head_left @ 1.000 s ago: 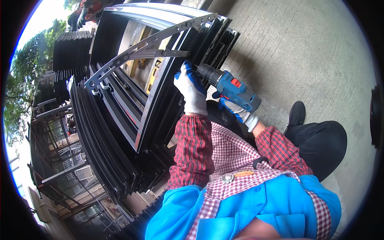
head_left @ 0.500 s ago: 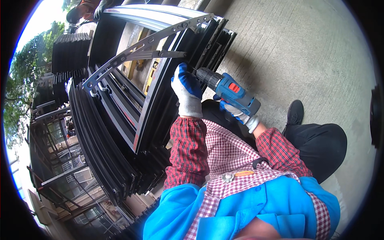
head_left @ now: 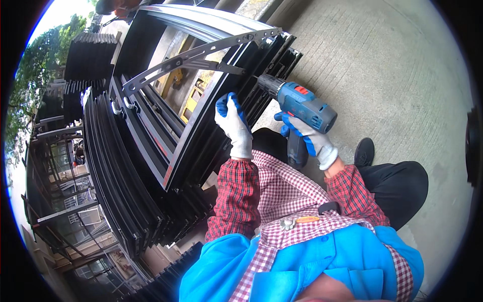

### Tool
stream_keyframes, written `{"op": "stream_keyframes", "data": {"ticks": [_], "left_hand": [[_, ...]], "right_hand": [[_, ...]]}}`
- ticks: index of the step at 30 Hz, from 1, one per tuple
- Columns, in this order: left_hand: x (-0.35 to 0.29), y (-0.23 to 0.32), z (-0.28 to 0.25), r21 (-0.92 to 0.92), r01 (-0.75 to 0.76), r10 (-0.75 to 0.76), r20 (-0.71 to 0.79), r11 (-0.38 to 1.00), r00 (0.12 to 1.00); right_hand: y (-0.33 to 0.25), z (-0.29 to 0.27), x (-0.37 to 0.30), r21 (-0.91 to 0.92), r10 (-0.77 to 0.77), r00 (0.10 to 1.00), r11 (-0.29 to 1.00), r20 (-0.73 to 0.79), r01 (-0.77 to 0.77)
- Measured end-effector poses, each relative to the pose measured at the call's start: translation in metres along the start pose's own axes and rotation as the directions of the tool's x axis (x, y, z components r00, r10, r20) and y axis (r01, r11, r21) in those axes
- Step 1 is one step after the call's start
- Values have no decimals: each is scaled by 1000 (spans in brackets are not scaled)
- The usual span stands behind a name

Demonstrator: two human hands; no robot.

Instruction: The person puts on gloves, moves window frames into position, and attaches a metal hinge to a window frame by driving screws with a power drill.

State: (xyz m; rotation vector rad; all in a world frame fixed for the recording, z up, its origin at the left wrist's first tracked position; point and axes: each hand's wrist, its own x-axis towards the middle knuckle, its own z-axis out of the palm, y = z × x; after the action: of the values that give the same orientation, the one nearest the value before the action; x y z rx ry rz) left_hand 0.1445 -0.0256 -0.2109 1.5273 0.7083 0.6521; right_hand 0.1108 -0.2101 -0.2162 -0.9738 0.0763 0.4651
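Note:
In my right hand (head_left: 312, 138) is a blue cordless drill (head_left: 304, 105), gripped by its handle. Its black chuck points up and left, at the end of a flat metal hinge arm that lies on the frame. My left hand (head_left: 234, 121), in a white glove with blue coating, is closed beside the black frame (head_left: 201, 133); whatever its fingers pinch is too small or hidden. The metal hinge arm (head_left: 211, 49) spans the frame's corner, with a shorter link branching from it. Whether the drill tip touches the link cannot be made out.
Long black frames (head_left: 126, 176) lie stacked at the left, more stacks (head_left: 90, 58) behind. A yellow metal part (head_left: 191, 103) shows through the frame opening. Another person (head_left: 123, 6) is at the top left. Concrete floor (head_left: 377, 65) extends to the right.
The drill has shifted right, away from my left hand, and its handle now shows. My left hand has dropped slightly and come off the chuck end. The view has shifted a little.

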Motion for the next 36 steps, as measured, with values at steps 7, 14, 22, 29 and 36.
{"op": "stream_keyframes", "data": {"ticks": [7, 14, 22, 29, 36], "left_hand": [[-13, 8, -21, 457, -209, 198, 72, 864, 977], [-13, 6, -47, 619, -135, 166, 7, 774, 986], [-21, 9, -55, 726, -226, 272, 56, 649, 961], [-16, 15, -70, 796, -178, 219, 59, 579, 974], [-14, 22, -70, 851, -183, 188, 102, 491, 977]], "right_hand": [[-69, 31, -7, -82, 181, 982, 979, -59, -186], [-93, 43, -16, -249, 318, 945, 924, 75, -291], [-70, 30, -1, -399, 90, 995, 915, 46, -64], [-77, 55, -21, -316, 312, 949, 905, 44, -283], [-87, 49, -12, -234, 266, 957, 944, 117, -233]]}}
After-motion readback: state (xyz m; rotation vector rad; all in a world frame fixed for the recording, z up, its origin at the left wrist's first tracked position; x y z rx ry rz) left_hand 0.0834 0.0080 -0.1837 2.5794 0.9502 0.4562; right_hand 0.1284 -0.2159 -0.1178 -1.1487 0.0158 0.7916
